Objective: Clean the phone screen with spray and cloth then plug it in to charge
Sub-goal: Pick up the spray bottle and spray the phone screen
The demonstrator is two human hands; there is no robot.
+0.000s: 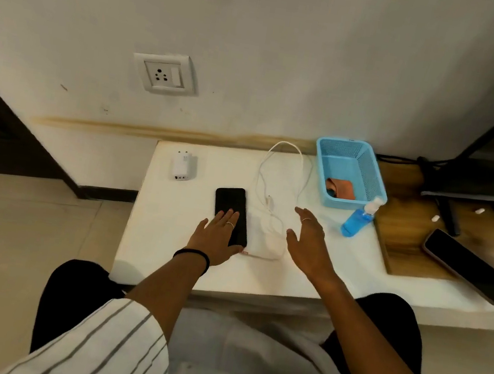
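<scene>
A black phone [230, 203] lies face up on the white table [172, 239]. My left hand [215, 235] rests flat on its near half, fingers straight. My right hand [308, 238] hovers open to the right of it, above a white cloth [265, 246] and beside a white charging cable [274, 171]. A blue spray bottle [358, 219] stands further right, in front of a blue basket [351, 171] holding a brown cloth [341, 188]. A white charger adapter [182, 165] lies at the table's back left. A wall socket [164, 73] sits above it.
A second dark phone [466, 266] lies on the wooden surface at the right. A black screen stand with cables [453, 180] fills the back right. Tiled floor lies to the left.
</scene>
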